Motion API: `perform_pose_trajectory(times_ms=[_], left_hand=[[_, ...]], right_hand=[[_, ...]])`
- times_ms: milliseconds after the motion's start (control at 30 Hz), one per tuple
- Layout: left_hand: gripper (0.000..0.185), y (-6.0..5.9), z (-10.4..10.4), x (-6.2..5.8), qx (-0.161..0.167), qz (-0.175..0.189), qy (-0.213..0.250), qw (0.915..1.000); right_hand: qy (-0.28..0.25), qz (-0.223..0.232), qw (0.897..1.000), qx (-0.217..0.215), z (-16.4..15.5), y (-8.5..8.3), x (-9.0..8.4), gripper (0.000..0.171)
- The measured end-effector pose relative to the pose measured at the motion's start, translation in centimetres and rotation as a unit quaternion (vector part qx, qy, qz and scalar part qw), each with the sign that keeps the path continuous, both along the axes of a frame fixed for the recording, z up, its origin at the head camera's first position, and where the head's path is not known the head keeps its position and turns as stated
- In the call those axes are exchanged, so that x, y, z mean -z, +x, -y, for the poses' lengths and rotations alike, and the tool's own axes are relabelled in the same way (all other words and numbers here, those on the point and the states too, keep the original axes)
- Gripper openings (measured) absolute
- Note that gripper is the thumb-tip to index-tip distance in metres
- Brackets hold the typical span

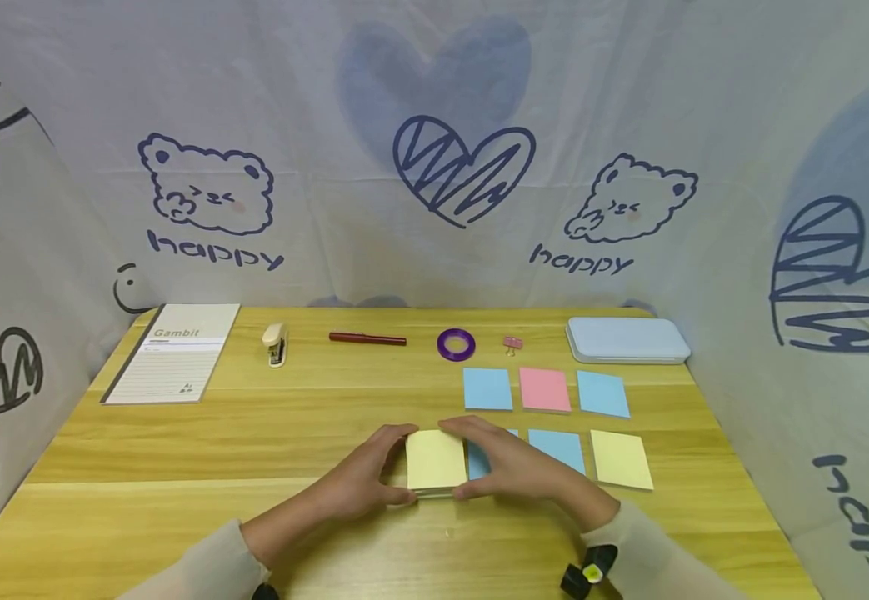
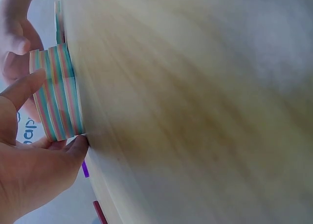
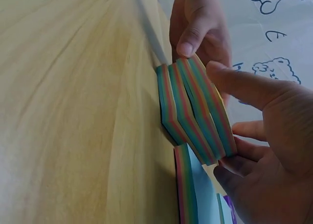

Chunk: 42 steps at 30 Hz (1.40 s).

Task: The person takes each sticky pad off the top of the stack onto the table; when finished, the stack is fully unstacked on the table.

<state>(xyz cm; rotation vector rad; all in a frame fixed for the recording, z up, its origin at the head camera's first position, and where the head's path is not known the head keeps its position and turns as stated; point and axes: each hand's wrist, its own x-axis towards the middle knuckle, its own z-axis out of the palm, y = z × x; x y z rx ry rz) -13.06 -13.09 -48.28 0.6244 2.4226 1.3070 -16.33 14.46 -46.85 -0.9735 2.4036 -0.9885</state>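
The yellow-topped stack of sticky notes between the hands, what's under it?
Under the yellow-topped stack the right wrist view shows more striped pads piled on the wooden table. A blue pad lies beside it, partly covered by the right hand.

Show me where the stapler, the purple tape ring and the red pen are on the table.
Stapler [image 1: 276, 342], head view, on its cream top.
Purple tape ring [image 1: 442, 342], head view, on the ring's left band.
Red pen [image 1: 367, 338], head view, mid-barrel.
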Motion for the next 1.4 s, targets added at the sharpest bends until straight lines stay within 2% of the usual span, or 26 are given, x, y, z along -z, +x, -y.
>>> perform_pose_trajectory(times_ms=[200, 433, 733, 1000, 1200, 1400], left_hand=[[0.084, -0.1, 0.0, 0.0, 0.002, -0.01, 0.002, 0.9999], [0.085, 0.0, -0.1, 0.0, -0.001, -0.004, 0.001, 1.0], [0.083, 0.1, -0.2, 0.1, 0.0, -0.003, -0.016, 0.9999], [0.079, 0.1, -0.3, -0.1, 0.001, -0.004, -0.015, 0.9999], [0.079, 0.1, -0.3, 0.0, 0.003, -0.009, -0.013, 0.9999], [0.078, 0.0, -0.3, 0.1, 0.003, -0.018, -0.014, 0.9997]], right_hand=[[0.008, -0.014, 1.0, -0.001, 0.6, 0.1, 0.1, 0.09], [0.012, -0.028, 1.0, 0.007, 0.6, 0.3, 0.2, 0.086], [0.013, -0.045, 0.999, 0.014, -1.2, 1.0, -0.4, 0.086], [0.003, -0.046, 0.998, 0.037, -4.2, 3.7, -0.1, 0.084], [0.006, -0.086, 0.995, 0.054, -6.4, 6.3, 0.8, 0.081], [0.015, -0.119, 0.991, 0.052, -7.6, 8.3, 1.7, 0.077]])
